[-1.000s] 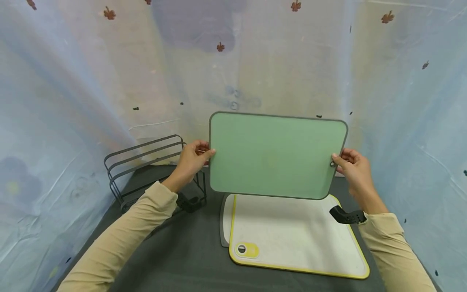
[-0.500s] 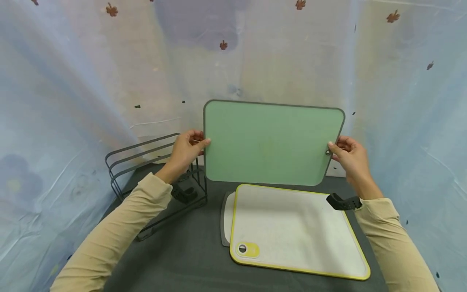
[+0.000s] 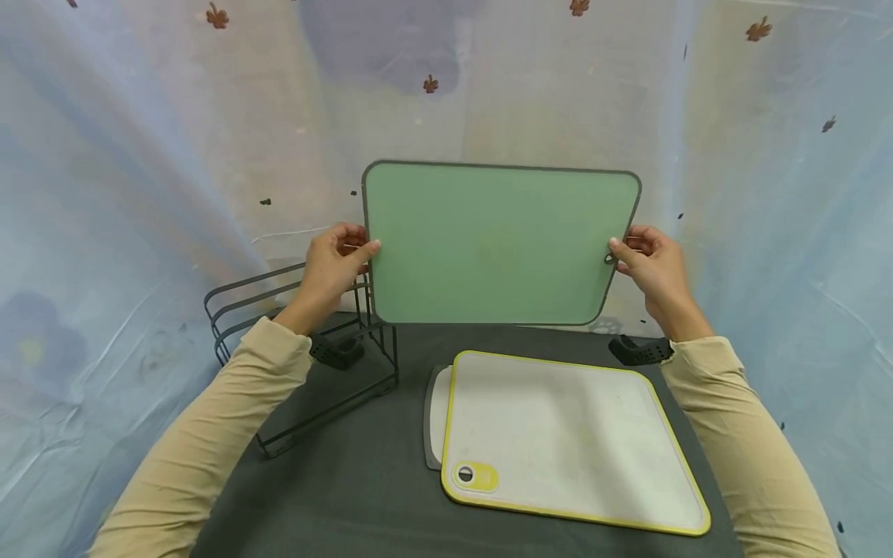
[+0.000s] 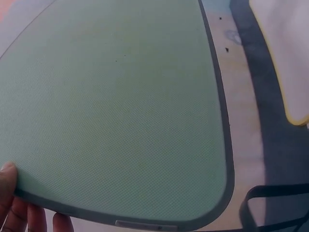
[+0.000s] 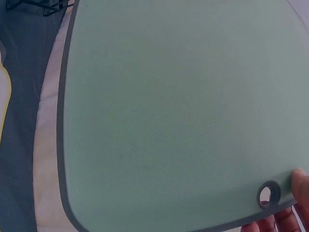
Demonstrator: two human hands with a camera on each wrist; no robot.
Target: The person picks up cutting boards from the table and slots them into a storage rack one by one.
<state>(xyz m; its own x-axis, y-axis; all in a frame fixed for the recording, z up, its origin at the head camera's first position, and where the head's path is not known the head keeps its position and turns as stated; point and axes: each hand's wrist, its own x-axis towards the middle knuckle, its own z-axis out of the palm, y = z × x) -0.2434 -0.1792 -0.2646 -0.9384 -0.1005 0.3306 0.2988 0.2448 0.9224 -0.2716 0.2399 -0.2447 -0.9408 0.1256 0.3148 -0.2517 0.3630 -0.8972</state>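
A green cutting board (image 3: 495, 244) with a dark grey rim is held up off the table, its broad face toward the head camera. My left hand (image 3: 335, 263) pinches its left edge, thumb on the front face and fingers behind. At the opposite edge my right hand (image 3: 654, 267) grips it the same way, the thumb beside a small ringed hole (image 5: 268, 194). The left wrist view shows the fine textured face of the green cutting board (image 4: 116, 111) and fingers curled under its rim.
A white cutting board with yellow edging (image 3: 572, 442) lies on the dark table (image 3: 349, 496), over a grey-rimmed board (image 3: 434, 418) that sticks out at left. Behind my left forearm stands a black metal rack (image 3: 380, 380). Patterned curtains (image 3: 530, 93) hang around the table.
Both hands have raised the green cutting board and shifted it left, closer to the rack. More of the table behind the white board now shows. The boards on the table stay put.
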